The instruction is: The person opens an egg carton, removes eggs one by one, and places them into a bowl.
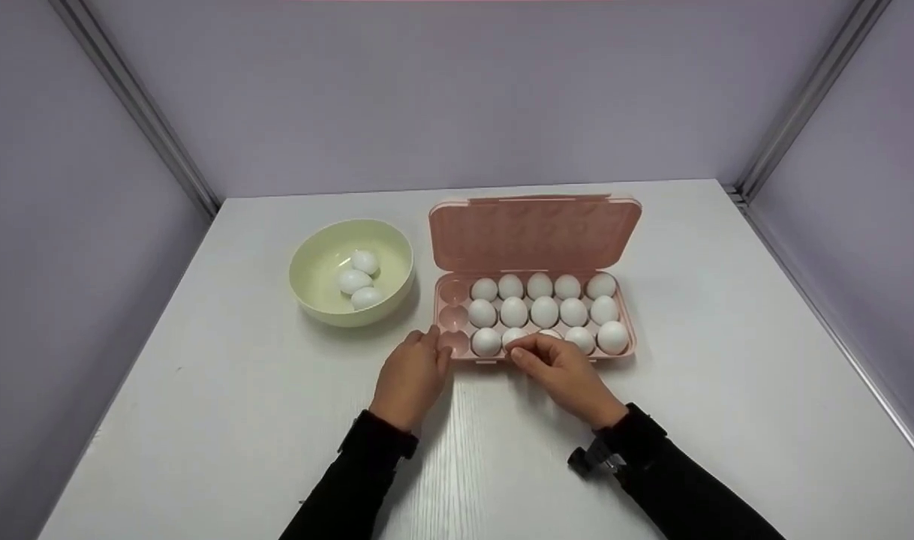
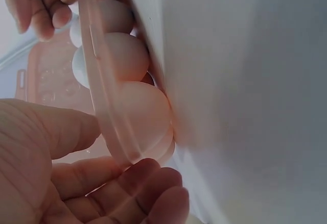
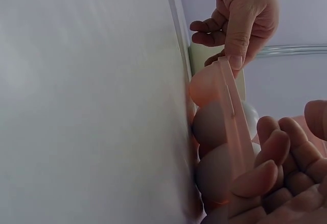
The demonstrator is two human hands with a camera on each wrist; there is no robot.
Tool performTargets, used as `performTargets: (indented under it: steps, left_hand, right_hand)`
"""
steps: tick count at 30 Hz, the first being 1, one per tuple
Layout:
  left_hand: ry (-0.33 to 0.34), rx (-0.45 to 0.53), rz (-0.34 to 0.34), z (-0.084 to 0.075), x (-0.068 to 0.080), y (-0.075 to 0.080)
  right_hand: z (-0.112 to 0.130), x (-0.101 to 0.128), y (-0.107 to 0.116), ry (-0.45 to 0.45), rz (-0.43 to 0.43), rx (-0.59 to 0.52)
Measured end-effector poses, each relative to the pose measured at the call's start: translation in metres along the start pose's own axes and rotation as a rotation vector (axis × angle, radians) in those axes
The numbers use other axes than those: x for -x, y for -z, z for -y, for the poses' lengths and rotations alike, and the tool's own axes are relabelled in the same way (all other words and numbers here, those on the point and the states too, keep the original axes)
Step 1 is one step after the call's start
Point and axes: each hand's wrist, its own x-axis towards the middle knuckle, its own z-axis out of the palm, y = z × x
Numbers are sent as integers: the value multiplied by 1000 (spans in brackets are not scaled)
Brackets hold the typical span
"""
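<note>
A pink plastic egg carton [image 1: 536, 240] lies open with its lid raised at the back. White eggs [image 1: 544, 312] fill most of its cups; the left column of three shows bare pink. At the front left corner my left hand [image 1: 412, 379] pinches the carton's rim, thumb on the rim and fingers round the end, as the left wrist view shows. My right hand [image 1: 569, 379] hovers at the front edge over the front row, partly hiding eggs there. Its fingers [image 3: 273, 147] are loosely bent, with nothing visible between them.
Left of the carton stands a pale green bowl [image 1: 314, 259] with three white eggs [image 1: 355, 282] in it. Both rest on a white table [image 1: 224, 375], enclosed by pale panels [image 1: 472, 97] at the back and sides.
</note>
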Motion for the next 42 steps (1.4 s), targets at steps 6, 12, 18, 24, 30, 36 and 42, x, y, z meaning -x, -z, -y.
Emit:
performTargets:
  steps: [6,12,18,24,30,36,42]
  left_hand:
    - [-28,-22,-12,3,2,-1]
    - [-51,-21,-27,4,-1,1]
    - [-50,-39,-18,4,-3,1]
    - [-30,-41,-27,3,-3,2]
    - [-17,-20,-40,2,-2,-1]
    - [-37,-19,-64,1,-3,0]
    - [-24,-20,-31,4,-1,0]
  right_hand:
    - [3,1,-1,28,20,20]
    - [24,0,0,123,32,117]
    - [54,-23,-12,421,-2,542]
    - [53,-58,-35,647,-27,908]
    - [41,-67,-45,675,-53,1114]
    - [46,-65,-44,486,-78,1200]
    - [52,-61,-43,276,-25,1209]
